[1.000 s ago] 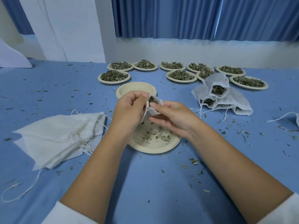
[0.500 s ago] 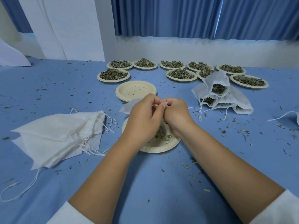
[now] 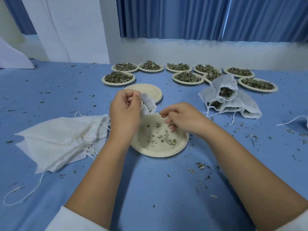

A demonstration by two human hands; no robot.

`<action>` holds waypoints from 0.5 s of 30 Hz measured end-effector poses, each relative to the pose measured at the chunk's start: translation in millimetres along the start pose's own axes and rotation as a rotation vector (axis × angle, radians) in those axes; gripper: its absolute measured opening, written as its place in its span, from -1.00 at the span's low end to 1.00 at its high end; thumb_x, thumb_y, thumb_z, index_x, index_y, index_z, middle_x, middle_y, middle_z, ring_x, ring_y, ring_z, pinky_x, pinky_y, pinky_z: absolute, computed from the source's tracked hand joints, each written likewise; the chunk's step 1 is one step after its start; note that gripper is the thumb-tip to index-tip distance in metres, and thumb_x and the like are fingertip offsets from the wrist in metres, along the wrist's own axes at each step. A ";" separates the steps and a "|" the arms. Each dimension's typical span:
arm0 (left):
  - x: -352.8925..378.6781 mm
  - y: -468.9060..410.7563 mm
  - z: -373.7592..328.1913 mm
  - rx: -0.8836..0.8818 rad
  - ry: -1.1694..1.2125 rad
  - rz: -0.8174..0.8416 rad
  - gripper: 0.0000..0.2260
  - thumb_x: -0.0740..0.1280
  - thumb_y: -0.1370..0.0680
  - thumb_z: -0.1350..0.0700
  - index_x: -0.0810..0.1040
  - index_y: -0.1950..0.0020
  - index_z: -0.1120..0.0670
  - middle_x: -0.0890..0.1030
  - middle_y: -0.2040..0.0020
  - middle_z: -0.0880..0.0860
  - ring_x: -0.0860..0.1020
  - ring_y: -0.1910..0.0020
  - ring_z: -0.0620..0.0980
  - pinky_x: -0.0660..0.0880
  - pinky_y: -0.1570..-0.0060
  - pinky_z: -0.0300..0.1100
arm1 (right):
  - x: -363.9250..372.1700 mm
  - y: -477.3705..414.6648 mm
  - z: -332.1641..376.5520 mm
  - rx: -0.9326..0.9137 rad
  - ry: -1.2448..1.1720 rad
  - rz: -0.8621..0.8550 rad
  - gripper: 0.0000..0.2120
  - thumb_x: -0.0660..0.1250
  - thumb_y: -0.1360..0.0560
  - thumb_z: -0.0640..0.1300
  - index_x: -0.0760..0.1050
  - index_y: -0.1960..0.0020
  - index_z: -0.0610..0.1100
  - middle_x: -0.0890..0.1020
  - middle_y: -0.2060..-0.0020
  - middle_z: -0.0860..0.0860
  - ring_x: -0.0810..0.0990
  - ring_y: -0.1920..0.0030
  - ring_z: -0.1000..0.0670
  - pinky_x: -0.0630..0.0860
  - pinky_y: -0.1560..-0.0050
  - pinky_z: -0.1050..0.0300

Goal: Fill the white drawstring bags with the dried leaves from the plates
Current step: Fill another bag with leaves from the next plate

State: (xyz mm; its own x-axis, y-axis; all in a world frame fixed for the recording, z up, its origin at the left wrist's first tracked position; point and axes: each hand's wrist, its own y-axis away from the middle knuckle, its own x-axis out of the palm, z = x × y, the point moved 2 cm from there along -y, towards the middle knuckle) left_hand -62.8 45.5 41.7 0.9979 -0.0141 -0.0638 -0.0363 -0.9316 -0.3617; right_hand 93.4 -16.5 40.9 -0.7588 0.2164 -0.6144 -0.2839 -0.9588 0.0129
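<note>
My left hand (image 3: 124,109) pinches the mouth and drawstring of a small white bag (image 3: 149,105) holding dried leaves, just above the near plate (image 3: 160,151). That plate carries only a few leaf scraps. Over the plate's right side hovers my right hand (image 3: 181,120), its fingers loosely curled and nothing visible in them. A stack of flat white drawstring bags (image 3: 60,139) lies to the left. Three filled bags (image 3: 228,100) sit heaped at the right.
An empty plate (image 3: 146,90) lies behind my hands. Several plates heaped with dried leaves (image 3: 118,77) line the back of the blue table (image 3: 150,189). Leaf crumbs are scattered over the cloth. A loose string and bag corner (image 3: 293,120) show at the right edge.
Half a second ago both hands met at the bag's mouth. Now my right hand has let go and dropped toward the plate, while my left keeps the bag raised.
</note>
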 end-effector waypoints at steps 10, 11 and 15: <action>4.3 4.0 -3.4 0.022 -0.008 0.043 -0.89 0.29 -0.61 0.11 0.55 0.11 0.00 0.55 0.32 -0.14 0.46 0.42 -0.34 0.35 0.36 -0.51 | 2.8 14.1 8.5 -0.097 0.366 0.206 -0.57 0.09 -0.54 -0.33 0.63 -0.08 0.05 0.61 0.02 0.15 0.62 0.16 0.05 0.57 0.18 0.20; 4.6 4.3 -3.4 0.023 -0.007 0.050 -0.88 0.28 -0.61 0.11 0.55 0.11 0.01 0.55 0.31 -0.14 0.45 0.42 -0.33 0.35 0.36 -0.50 | 1.8 13.5 8.9 -0.110 0.450 0.202 -0.58 0.10 -0.55 -0.31 0.61 -0.16 0.04 0.59 -0.09 0.11 0.60 0.07 0.04 0.55 0.09 0.17; 5.0 5.6 -3.9 0.030 -0.011 0.061 -0.88 0.28 -0.61 0.12 0.55 0.11 0.02 0.55 0.30 -0.11 0.45 0.41 -0.32 0.35 0.36 -0.50 | 13.6 14.4 8.0 -0.097 0.596 0.276 -0.55 0.08 -0.57 -0.33 0.53 -0.30 0.01 0.55 -0.18 0.05 0.57 -0.04 0.01 0.47 0.06 0.18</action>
State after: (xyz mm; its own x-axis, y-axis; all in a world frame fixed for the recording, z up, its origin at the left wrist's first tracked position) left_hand -57.8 38.8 43.0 0.9930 -0.0667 -0.0972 -0.0993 -0.9178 -0.3845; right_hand 74.3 -25.9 39.1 -0.3337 -0.1518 -0.9304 -0.0502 -0.9827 0.1783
